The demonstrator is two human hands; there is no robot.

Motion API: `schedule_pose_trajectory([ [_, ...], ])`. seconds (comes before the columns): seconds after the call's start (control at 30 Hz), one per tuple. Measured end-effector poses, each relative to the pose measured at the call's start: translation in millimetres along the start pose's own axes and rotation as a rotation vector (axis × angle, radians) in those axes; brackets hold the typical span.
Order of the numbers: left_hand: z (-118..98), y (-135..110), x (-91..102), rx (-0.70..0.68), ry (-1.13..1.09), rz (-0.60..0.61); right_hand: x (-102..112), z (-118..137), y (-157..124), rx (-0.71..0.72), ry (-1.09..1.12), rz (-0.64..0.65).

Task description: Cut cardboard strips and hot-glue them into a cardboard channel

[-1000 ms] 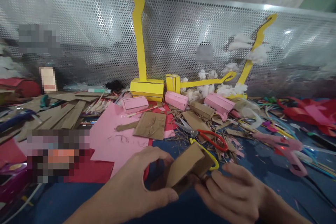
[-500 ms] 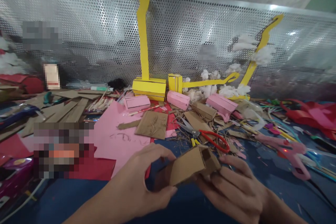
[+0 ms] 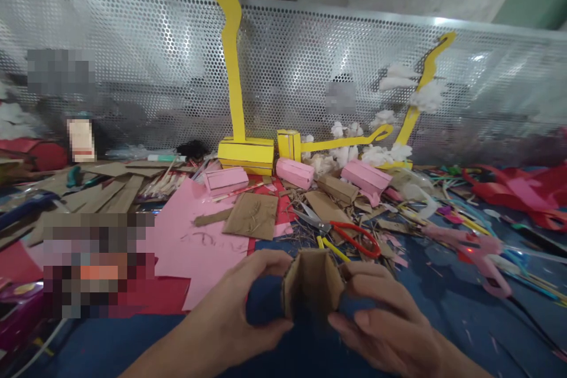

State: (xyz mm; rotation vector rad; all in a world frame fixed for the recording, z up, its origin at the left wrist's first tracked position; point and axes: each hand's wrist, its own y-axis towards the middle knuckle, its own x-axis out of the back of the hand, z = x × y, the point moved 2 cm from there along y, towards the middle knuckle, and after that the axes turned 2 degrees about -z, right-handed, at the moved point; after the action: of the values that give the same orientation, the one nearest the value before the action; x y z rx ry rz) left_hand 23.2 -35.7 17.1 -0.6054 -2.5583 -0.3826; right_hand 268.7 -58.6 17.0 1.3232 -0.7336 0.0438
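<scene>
Both hands hold a small folded brown cardboard box point(image 3: 312, 285) low in the middle, above the blue table point(image 3: 447, 319). My left hand point(image 3: 248, 313) pinches its left side between thumb and fingers. On the right side my right hand point(image 3: 381, 322) grips it, thumb below and fingers on top. The box stands upright, its open end turned toward me. Just behind it lie red-handled scissors point(image 3: 349, 235) and a yellow-handled tool point(image 3: 330, 246).
Pink paper point(image 3: 195, 242), brown card pieces point(image 3: 252, 215), small pink boxes point(image 3: 296, 172) and yellow card figures point(image 3: 246, 152) with cotton crowd the table in front of a perforated metal screen point(image 3: 133, 71). A pink glue gun point(image 3: 473, 246) and red paper point(image 3: 522, 192) lie at right.
The cardboard box has been turned from lying slanted to standing upright between both hands, which have closed in on its two sides.
</scene>
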Motion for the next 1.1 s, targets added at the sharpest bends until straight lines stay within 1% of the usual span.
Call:
schedule_pose_trajectory([
  [0.07,5,0,-3.2,0.041,-0.043,-0.005,-5,0,2,-0.126,0.147,-0.123],
  [0.1,8,0,-4.5,0.055,-0.054,-0.004,-7,-1,3,-0.191,0.204,-0.153],
  [0.17,11,0,-5.9,0.072,-0.063,0.000,-11,-3,4,-0.336,0.309,-0.137],
  [0.2,11,0,-5.9,0.073,-0.066,0.000,-12,-5,4,-0.405,0.365,-0.090],
  [0.27,11,-1,-4.8,0.069,-0.065,0.005,-12,-9,0,-0.511,0.461,0.056],
  [0.33,11,-2,-2.4,0.057,-0.052,0.005,-12,-12,-6,-0.567,0.510,0.196],
  [0.37,11,-3,-0.9,0.050,-0.044,0.005,-11,-14,-8,-0.586,0.532,0.230],
  [0.47,18,-7,3.7,0.039,-0.052,-0.022,-11,-15,-9,-0.633,0.629,0.266],
  [0.53,24,-9,5.5,0.007,-0.092,-0.048,-12,-14,-3,-0.651,0.669,0.281],
  [0.63,28,-9,5.6,-0.094,-0.173,-0.081,-10,-11,7,-0.636,0.654,0.283],
  [0.7,24,-7,5.1,-0.183,-0.222,-0.089,-9,-9,11,-0.590,0.642,0.272],
  [0.83,4,-2,6.7,-0.357,-0.231,-0.064,-8,-10,10,-0.514,0.643,0.284],
  [0.97,-7,-1,9.3,-0.434,-0.171,-0.062,-8,-13,5,-0.496,0.639,0.336],
  [1.1,-6,-2,8.7,-0.436,-0.136,-0.061,-9,-14,4,-0.505,0.642,0.364],
])
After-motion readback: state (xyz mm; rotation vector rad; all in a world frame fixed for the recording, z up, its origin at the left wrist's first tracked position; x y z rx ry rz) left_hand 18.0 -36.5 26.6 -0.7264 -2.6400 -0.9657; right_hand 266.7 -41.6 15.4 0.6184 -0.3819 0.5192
